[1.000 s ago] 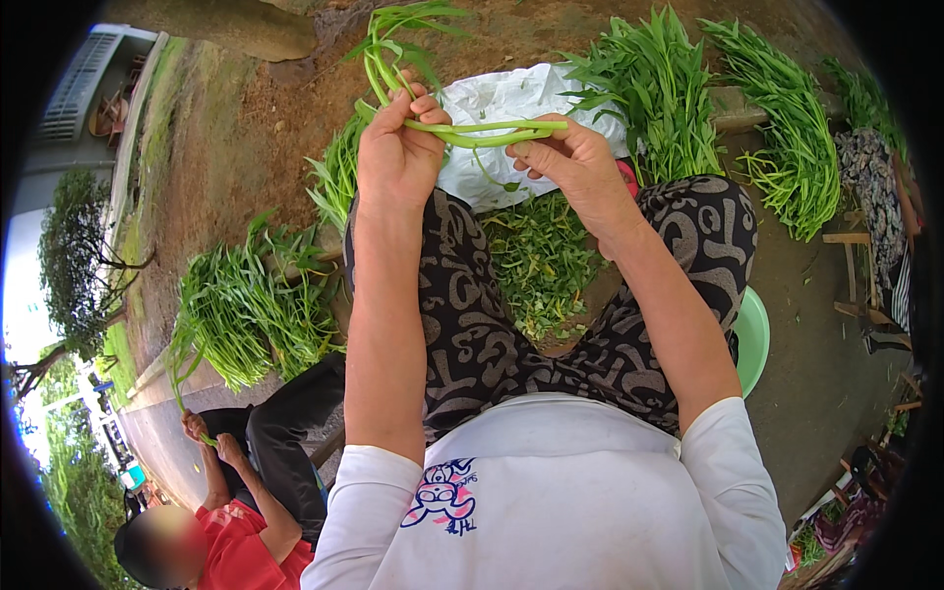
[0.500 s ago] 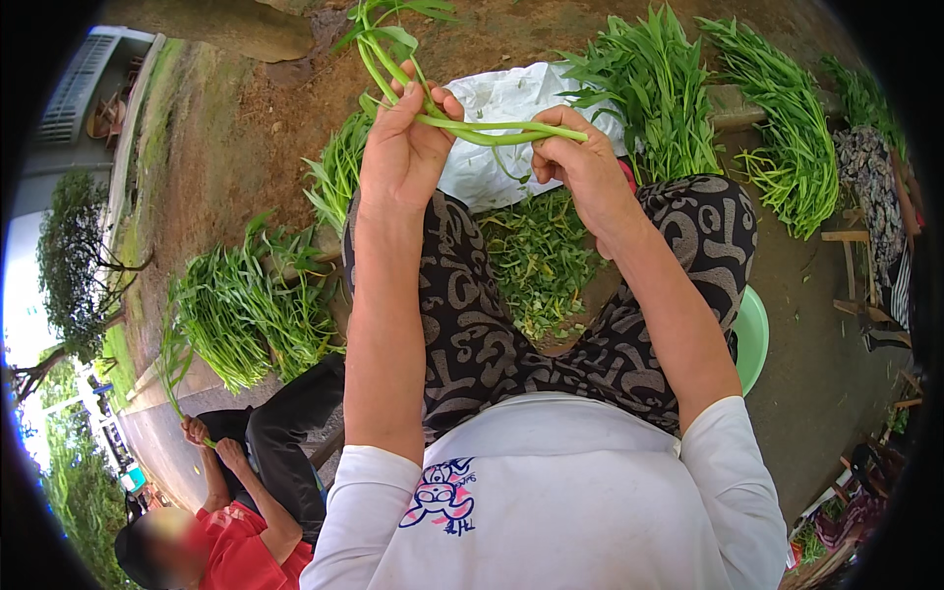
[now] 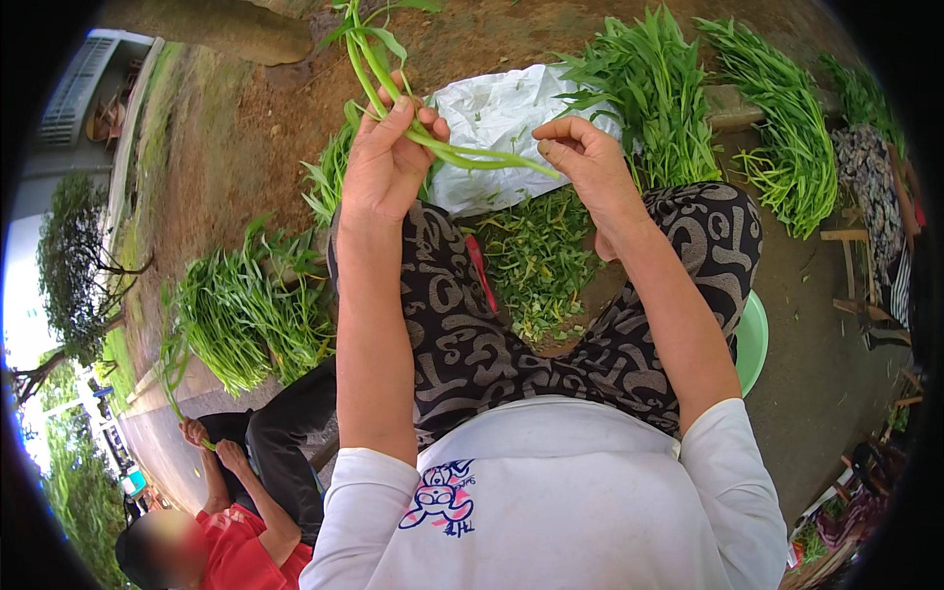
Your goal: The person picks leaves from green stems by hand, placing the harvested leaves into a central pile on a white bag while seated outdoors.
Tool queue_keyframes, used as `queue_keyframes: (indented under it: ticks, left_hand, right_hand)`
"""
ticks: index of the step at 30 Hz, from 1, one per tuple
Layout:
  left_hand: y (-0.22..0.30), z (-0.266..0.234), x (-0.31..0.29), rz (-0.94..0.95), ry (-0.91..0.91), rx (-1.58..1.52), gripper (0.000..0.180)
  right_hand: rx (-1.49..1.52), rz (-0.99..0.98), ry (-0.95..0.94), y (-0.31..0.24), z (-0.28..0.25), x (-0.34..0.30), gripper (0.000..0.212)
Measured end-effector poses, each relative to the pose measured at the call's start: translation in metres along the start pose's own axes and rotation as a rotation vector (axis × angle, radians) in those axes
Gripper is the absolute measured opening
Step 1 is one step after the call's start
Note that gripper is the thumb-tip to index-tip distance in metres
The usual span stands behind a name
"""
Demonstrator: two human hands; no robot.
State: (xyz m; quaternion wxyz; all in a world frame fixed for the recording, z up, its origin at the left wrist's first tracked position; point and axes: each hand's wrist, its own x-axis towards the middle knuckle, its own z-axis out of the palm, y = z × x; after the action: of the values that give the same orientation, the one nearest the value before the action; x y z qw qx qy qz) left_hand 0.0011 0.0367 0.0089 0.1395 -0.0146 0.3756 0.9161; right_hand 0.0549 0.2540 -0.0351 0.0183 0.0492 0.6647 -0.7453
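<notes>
My left hand (image 3: 391, 162) is closed around a few long green water spinach stems (image 3: 467, 157). Their leafy tops rise past my fingers toward the upper edge, while the bare lower ends reach right. Close to those cut ends, my right hand (image 3: 587, 165) is off the stems, thumb and forefinger slightly apart and nothing visible between them. Below both hands, between my knees, lies a heap of plucked leaves and scraps (image 3: 539, 261). A white plastic sack (image 3: 492, 108) is spread out beyond it.
Bundles of water spinach lie at the left (image 3: 246, 310), at the upper right (image 3: 654, 98) and farther right (image 3: 787, 128). A pale green basin (image 3: 752, 344) stands beside my right thigh. At lower left, a seated person in a red shirt (image 3: 251, 541) holds a green stem.
My right hand has let go of the stem ends and opened a little. My left hand has shifted slightly left and down with the stems, whose free ends now droop.
</notes>
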Motion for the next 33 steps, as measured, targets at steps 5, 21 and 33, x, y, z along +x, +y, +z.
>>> queue_keyframes:
  ticks: [5,21,33]
  left_hand:
    - [0.003,-0.008,-0.009,-0.087,0.107,0.236,0.034]
    - [-0.010,0.002,-0.019,-0.290,-0.066,0.546,0.036]
    - [-0.006,-0.008,-0.019,-0.187,-0.054,0.546,0.040]
  right_hand:
    - [0.024,-0.047,-0.019,0.003,-0.003,0.000,0.017]
    - [-0.859,-0.796,0.098,-0.007,0.025,-0.004,0.035]
    - [-0.772,-0.610,-0.021,-0.001,0.006,-0.003,0.013]
